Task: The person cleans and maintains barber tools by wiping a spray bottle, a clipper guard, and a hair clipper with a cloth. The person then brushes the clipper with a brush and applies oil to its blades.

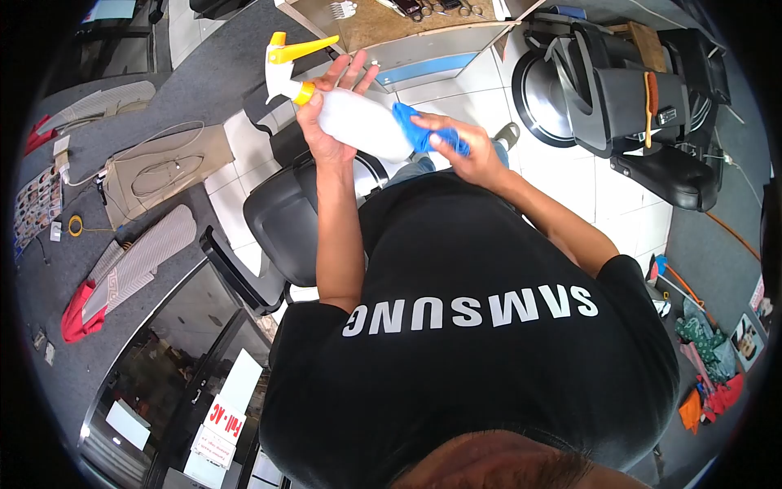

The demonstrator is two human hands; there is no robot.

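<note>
My left hand point(327, 122) supports a white spray bottle point(364, 122) near its neck. The thumb lies along the near side, and several fingers stretch out behind the bottle. A yellow collar and a white spray head with a yellow trigger point(303, 50) point up and to the left. At the bottle's base, my right hand point(471, 151) grips a crumpled blue cloth point(414, 129). The cloth touches the bottom end of the bottle, which is tilted in the air in front of my black shirt point(481, 383).
A wooden counter point(383, 28) with scissors and a comb stands ahead. Black chairs point(285, 213) are close on the left. Right of me are a grey unit with a round basin point(542, 98) and an orange brush point(650, 110). Coloured cloths point(721, 391) hang farther right.
</note>
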